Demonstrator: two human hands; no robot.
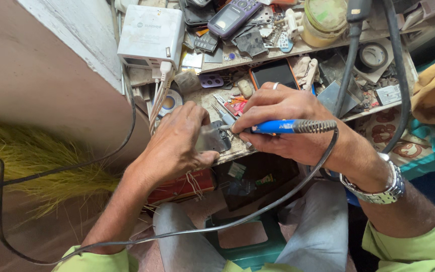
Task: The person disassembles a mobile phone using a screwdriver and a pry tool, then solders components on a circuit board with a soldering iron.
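Two hands meet at the front edge of your cluttered bench (pixel 298 50). Your left hand (pixel 177 146) is curled around a small grey metal part (pixel 212 138), thumb and fingers pinching it flat against the bench edge. Your right hand (pixel 288 123) is wrapped closed on a blue-handled soldering iron (pixel 283 126), held like a pen, its tip touching the top edge of the metal part. The iron's dark cord (pixel 258 211) loops down across your lap and off to the left.

Just beyond your right knuckles lies a dark phone with an orange rim (pixel 274 73), screen up. On the raised shelf behind it stands a round yellowish jar (pixel 324 17) with a pale lid; what it holds cannot be made out through the lid. Left of the jar, a purple keypad phone (pixel 232 16) rests on loose scraps and parts. A white box-shaped charger (pixel 149 35) sits at the shelf's left end, pale cables hanging from it beside a roll of tape (pixel 169 102). Another tape roll (pixel 373 55) lies near the thick black hose (pixel 351 60) on the right.
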